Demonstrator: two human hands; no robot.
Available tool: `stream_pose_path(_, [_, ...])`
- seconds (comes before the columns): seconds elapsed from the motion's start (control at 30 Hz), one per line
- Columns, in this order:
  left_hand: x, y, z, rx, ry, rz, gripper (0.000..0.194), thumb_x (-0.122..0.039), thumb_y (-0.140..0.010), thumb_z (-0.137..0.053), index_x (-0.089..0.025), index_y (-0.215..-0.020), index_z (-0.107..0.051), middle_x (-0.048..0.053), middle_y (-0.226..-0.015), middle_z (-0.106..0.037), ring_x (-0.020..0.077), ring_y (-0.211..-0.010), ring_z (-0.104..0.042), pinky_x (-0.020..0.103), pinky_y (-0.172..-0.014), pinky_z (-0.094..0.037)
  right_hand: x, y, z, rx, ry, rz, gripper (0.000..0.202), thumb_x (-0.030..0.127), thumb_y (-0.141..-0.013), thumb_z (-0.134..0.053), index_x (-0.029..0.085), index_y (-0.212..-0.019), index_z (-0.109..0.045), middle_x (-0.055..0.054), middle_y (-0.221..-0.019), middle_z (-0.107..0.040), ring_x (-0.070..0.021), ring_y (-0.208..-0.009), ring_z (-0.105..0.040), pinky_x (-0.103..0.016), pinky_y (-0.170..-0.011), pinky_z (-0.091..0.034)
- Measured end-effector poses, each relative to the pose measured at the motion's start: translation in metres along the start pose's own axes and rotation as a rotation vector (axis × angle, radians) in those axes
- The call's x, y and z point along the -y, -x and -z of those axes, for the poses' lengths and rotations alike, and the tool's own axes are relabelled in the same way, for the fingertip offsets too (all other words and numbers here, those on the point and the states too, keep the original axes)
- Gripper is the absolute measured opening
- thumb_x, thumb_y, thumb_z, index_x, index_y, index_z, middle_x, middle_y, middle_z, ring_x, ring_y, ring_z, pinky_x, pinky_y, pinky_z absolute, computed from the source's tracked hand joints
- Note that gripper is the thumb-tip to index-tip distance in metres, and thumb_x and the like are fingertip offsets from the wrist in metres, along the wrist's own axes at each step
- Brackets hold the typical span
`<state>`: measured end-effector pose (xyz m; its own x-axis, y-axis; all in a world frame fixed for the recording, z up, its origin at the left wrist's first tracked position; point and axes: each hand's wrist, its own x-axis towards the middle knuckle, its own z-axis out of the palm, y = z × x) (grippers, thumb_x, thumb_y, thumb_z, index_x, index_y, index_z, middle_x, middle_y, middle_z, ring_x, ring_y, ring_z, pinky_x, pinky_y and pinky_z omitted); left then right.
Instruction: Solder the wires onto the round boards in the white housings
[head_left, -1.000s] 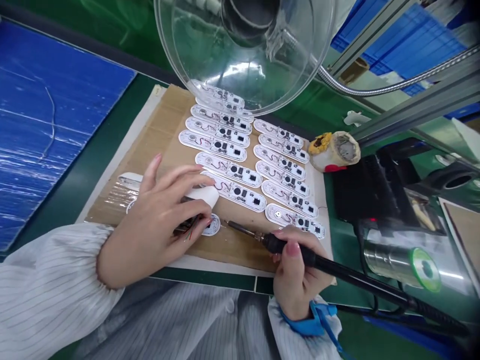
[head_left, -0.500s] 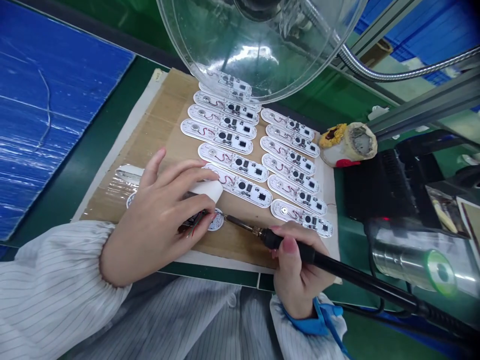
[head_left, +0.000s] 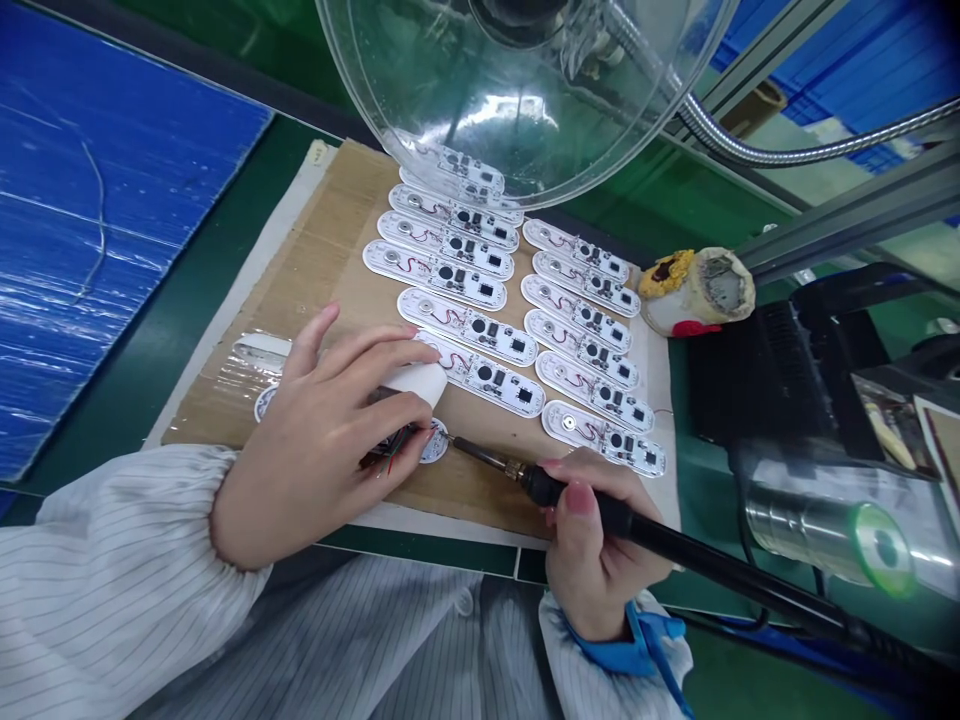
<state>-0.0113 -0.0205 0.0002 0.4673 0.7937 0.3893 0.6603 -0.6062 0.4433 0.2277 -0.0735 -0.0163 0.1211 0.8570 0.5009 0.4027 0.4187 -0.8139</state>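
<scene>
My right hand (head_left: 604,525) is closed round the black handle of a soldering iron (head_left: 551,488). The iron's tip reaches the white rounded end of a circuit board (head_left: 436,447), close to my left fingertips. My left hand (head_left: 330,440) is bent over the same spot, thumb and fingers closed on a white plastic housing (head_left: 421,382). Dark parts and thin red and green wires (head_left: 390,463) show beneath its fingers. At the far side of my left hand, another rounded board end (head_left: 264,402) sticks out; the middle is hidden.
Finished-looking white circuit boards (head_left: 480,375) lie in two columns on a brown cardboard sheet (head_left: 300,260). Overhead hangs a clear round shield (head_left: 517,130) on a flexible metal arm. A solder reel (head_left: 881,550), a black box (head_left: 750,370) and a crusted white cup (head_left: 697,292) stand right.
Almost nothing differs. The whole view shifts slightly, and both hands keep their grips with the iron's tip at the same board end.
</scene>
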Motion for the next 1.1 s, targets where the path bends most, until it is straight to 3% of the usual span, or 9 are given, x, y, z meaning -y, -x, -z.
stream_pose_path(0.23, [0.014,0.006,-0.002,0.04,0.023,-0.06,0.011,-0.02,-0.103,-0.06,-0.029,-0.103,-0.066,0.002,-0.144,-0.066,0.0276,-0.142,-0.057,0.061,-0.134,-0.011,0.002,0.002,0.003,-0.018,0.087,-0.067,0.011,0.024,-0.101,-0.068,0.024,-0.094,-0.076,0.001,-0.082,-0.078,-0.0133,-0.059,-0.069,-0.026,-0.056,-0.058])
stream_pose_path(0.4, [0.02,0.007,0.0,0.079,0.02,-0.102,0.017,-0.017,-0.104,-0.056,-0.03,-0.105,-0.066,0.001,-0.145,-0.065,0.0269,-0.146,-0.052,0.062,-0.132,-0.012,0.003,0.002,0.002,-0.014,0.098,-0.094,0.011,0.024,-0.101,-0.068,0.024,-0.094,-0.076,0.0,-0.084,-0.079,-0.0141,-0.062,-0.071,-0.026,-0.056,-0.058])
stream_pose_path(0.63, [0.016,0.004,-0.003,0.074,0.002,-0.099,0.009,-0.02,-0.103,-0.06,-0.028,-0.103,-0.065,0.003,-0.144,-0.066,0.029,-0.146,-0.053,0.063,-0.132,-0.013,0.002,0.001,0.001,0.032,0.043,-0.026,0.009,0.023,-0.101,-0.067,0.024,-0.097,-0.075,0.0,-0.08,-0.076,-0.0154,-0.061,-0.069,-0.029,-0.055,-0.057])
stream_pose_path(0.83, [0.007,0.003,-0.001,0.047,-0.011,-0.051,0.01,-0.018,-0.103,-0.06,-0.026,-0.098,-0.062,0.003,-0.142,-0.068,0.0301,-0.144,-0.055,0.066,-0.131,-0.017,0.004,-0.002,0.001,0.085,0.031,0.129,0.011,0.022,-0.101,-0.065,0.024,-0.105,-0.075,0.0,-0.075,-0.075,-0.0151,-0.056,-0.064,-0.029,-0.049,-0.052])
stream_pose_path(0.93, [0.007,0.003,-0.002,0.053,-0.007,-0.053,0.01,-0.017,-0.103,-0.06,-0.026,-0.098,-0.063,0.004,-0.142,-0.068,0.0303,-0.144,-0.055,0.067,-0.13,-0.016,0.003,-0.003,0.004,0.006,0.022,0.181,0.012,0.023,-0.102,-0.064,0.022,-0.102,-0.076,0.0,-0.073,-0.073,-0.0139,-0.053,-0.062,-0.028,-0.046,-0.049])
stream_pose_path(1.03, [0.011,0.004,-0.003,0.071,-0.008,-0.078,0.01,-0.018,-0.102,-0.06,-0.027,-0.101,-0.064,0.004,-0.146,-0.065,0.0303,-0.147,-0.052,0.068,-0.131,-0.013,0.006,-0.001,0.006,-0.157,0.002,0.103,0.015,0.032,-0.105,-0.066,0.023,-0.107,-0.078,0.001,-0.069,-0.07,-0.0116,-0.047,-0.059,-0.027,-0.043,-0.05])
stream_pose_path(1.1, [0.016,0.005,0.001,0.092,-0.006,-0.104,0.015,-0.016,-0.102,-0.058,-0.028,-0.107,-0.066,0.005,-0.153,-0.06,0.0304,-0.149,-0.05,0.068,-0.132,-0.01,0.011,0.002,0.005,-0.12,-0.039,-0.036,0.017,0.027,-0.106,-0.066,0.026,-0.121,-0.075,0.002,-0.076,-0.075,-0.012,-0.052,-0.067,-0.027,-0.051,-0.06])
